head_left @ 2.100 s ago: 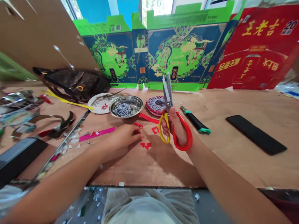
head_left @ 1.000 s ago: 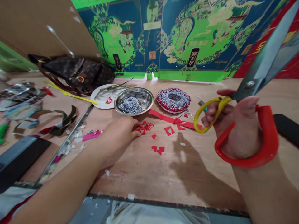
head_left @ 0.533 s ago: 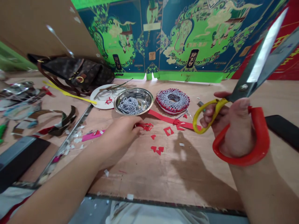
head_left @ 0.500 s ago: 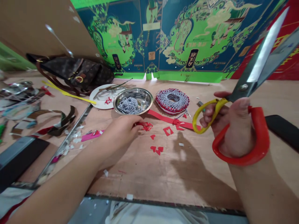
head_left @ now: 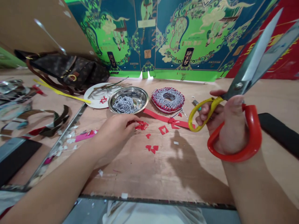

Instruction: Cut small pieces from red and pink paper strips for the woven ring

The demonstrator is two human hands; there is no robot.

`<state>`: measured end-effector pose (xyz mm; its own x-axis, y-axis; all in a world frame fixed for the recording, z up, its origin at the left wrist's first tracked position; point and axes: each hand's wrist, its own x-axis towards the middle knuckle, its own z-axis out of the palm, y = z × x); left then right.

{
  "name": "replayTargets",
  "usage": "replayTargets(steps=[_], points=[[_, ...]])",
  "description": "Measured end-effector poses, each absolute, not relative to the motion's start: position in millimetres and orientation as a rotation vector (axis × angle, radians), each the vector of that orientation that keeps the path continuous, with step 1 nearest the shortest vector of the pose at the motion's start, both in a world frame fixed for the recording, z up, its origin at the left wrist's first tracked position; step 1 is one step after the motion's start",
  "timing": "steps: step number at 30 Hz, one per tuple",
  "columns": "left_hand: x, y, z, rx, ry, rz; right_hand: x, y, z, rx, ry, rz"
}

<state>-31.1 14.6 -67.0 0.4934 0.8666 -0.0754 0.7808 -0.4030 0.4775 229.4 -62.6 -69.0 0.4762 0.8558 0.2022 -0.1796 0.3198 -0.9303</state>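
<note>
My left hand (head_left: pixel 115 129) rests low over the plywood tabletop (head_left: pixel 149 177), its fingertips pinching a small lacy red paper cutout (head_left: pixel 141 125). My right hand (head_left: pixel 225 127) is raised, with its thumb through the red loop and its fingers through the yellow loop of a pair of large scissors (head_left: pixel 240 87). The blades stand open, pointing up and to the right, with no paper between them. Small red paper shapes (head_left: pixel 152 149) lie between my hands, and a long red paper strip (head_left: pixel 163 118) runs below a woven red-and-white paper ring (head_left: pixel 167 99).
A steel dish of twisted paper (head_left: pixel 128 100) sits on a white plate (head_left: pixel 95 96). A patterned handbag (head_left: pixel 70 71) and cut foil scraps (head_left: pixel 14 102) lie at the left. A metal ruler (head_left: pixel 58 146) lies left of my arm. Printed flattened cartons (head_left: pixel 149 34) stand behind the table.
My left hand has gathered the red cutouts into one pinched piece since the earliest frame. The scissors have moved up and to the right, with the view tilted lower.
</note>
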Motion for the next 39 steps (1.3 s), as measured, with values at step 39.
replayTargets(steps=[39], points=[[-24.8,3.6,-70.1,2.473,1.137,0.156,248.4,-61.2,-69.8,-1.014,-0.779,0.744]])
